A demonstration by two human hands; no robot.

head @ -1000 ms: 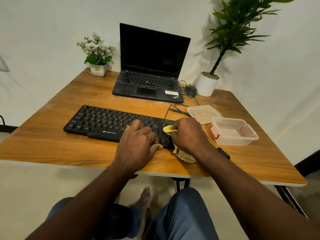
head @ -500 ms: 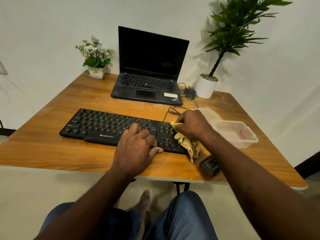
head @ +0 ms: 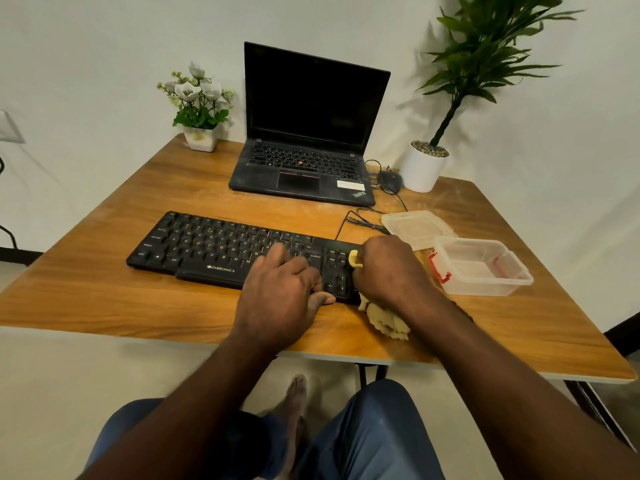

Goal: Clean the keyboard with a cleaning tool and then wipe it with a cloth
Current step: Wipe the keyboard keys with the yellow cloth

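A black keyboard lies across the middle of the wooden table. My left hand rests flat on its right-centre keys, fingers spread, thumb at the front edge. My right hand grips a yellow cloth and presses it on the number pad at the keyboard's right end. One fold of cloth pokes out above my fist and the rest hangs over the keyboard's front edge onto the table. A dark object is mostly hidden behind my right forearm.
An open black laptop sits behind the keyboard, with a mouse and cable to its right. A clear plastic box and its lid stand at the right. A flower pot and a tall potted plant occupy the back corners.
My right hand slid the cloth back toward me over the number pad after reaching its far edge. My left hand stayed on the keys. The dark object near the table front is now hidden by my forearm.
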